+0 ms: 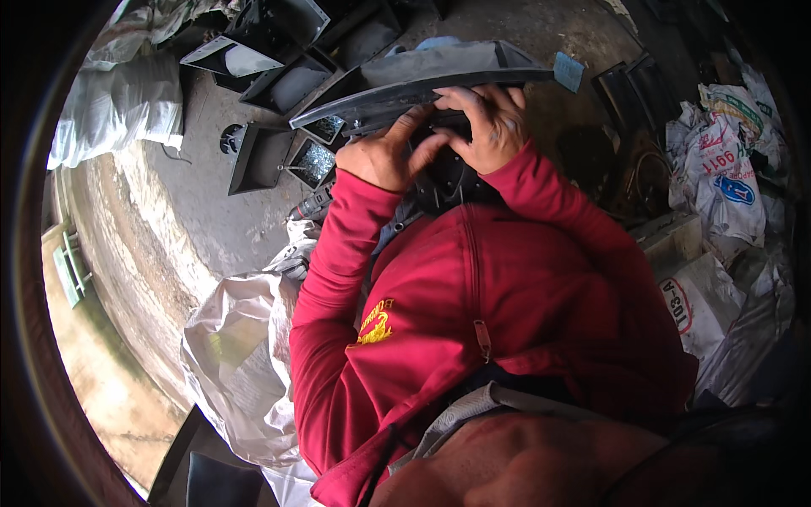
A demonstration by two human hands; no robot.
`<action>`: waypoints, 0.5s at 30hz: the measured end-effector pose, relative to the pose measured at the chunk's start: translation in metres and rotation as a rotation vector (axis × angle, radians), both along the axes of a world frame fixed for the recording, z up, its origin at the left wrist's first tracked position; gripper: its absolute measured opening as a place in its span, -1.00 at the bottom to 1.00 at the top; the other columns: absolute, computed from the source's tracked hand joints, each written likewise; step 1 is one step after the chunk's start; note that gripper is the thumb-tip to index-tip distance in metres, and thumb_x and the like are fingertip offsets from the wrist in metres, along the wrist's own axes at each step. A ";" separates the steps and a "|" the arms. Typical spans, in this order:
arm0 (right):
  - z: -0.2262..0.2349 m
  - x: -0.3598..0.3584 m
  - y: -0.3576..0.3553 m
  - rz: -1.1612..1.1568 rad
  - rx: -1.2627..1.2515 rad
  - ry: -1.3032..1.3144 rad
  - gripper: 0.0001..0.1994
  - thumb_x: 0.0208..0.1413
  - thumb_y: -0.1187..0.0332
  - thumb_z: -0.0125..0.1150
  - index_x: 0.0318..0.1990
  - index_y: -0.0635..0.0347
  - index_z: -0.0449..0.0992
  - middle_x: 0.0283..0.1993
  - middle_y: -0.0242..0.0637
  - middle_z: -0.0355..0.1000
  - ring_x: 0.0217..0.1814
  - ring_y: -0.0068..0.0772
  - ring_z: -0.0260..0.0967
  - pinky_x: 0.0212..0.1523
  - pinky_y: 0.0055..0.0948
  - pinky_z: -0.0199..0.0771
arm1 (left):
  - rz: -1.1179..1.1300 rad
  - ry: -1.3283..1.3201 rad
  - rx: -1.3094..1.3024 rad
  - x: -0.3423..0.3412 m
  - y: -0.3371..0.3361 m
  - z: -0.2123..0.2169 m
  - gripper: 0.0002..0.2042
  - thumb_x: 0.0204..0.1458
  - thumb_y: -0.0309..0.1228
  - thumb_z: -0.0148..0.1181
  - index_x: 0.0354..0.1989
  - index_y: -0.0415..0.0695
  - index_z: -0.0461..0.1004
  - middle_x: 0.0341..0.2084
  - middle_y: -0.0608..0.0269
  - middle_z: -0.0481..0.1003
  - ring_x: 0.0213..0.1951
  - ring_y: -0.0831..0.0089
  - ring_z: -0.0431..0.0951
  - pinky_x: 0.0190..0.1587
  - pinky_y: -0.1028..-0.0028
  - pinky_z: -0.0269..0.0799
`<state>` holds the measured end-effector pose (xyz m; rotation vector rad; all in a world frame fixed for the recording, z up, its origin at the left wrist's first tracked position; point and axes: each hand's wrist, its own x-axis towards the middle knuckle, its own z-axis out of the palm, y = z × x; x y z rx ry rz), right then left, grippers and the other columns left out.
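Observation:
In front of my chest a long black tray-shaped part is tilted up, its rim running across the view. Under the left half of that rim, my left hand is closed at its edge, the thumb pointing right. My right hand has its fingers bent against the rim farther right, its thumb reaching toward the left one. Whatever lies between the two thumbs is too dark and small to make out. Beneath the hands is another dark piece, mostly hidden.
Several black tray-shaped parts lie on the floor ahead and left. Small open boxes of metal fasteners stand beside my left hand, near a power tool. White sacks lie at left; printed sacks at right. A blue tag shows beyond the part.

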<state>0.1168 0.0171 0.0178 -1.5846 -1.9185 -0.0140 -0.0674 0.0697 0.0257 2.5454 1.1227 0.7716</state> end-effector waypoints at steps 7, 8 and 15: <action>-0.006 0.001 0.001 0.009 0.060 0.050 -0.32 -0.21 0.32 0.46 0.16 -0.17 0.33 -0.22 -0.72 0.52 -0.12 -0.45 0.39 0.00 -0.25 0.15 | -0.025 -0.021 0.065 0.000 0.002 -0.003 -0.59 -0.03 0.07 0.26 -0.18 0.02 0.61 -0.47 0.19 0.60 -0.54 0.24 0.60 -0.50 0.36 0.49; -0.005 0.000 0.001 0.010 0.057 0.049 -0.32 -0.21 0.31 0.46 0.16 -0.17 0.34 -0.22 -0.72 0.52 -0.12 -0.45 0.39 0.00 -0.26 0.16 | 0.024 0.061 0.022 -0.006 0.004 -0.001 -0.58 -0.04 0.08 0.26 -0.15 0.05 0.61 -0.49 0.19 0.60 -0.53 0.24 0.60 -0.50 0.36 0.49; -0.007 0.000 0.004 0.016 0.052 0.055 -0.31 -0.24 0.34 0.47 0.16 -0.18 0.35 -0.21 -0.73 0.54 -0.12 -0.47 0.39 -0.02 -0.26 0.17 | 0.067 0.082 0.062 -0.011 0.004 -0.003 -0.57 -0.04 0.16 0.21 -0.20 0.10 0.62 -0.64 0.20 0.56 -0.60 0.23 0.59 -0.57 0.38 0.47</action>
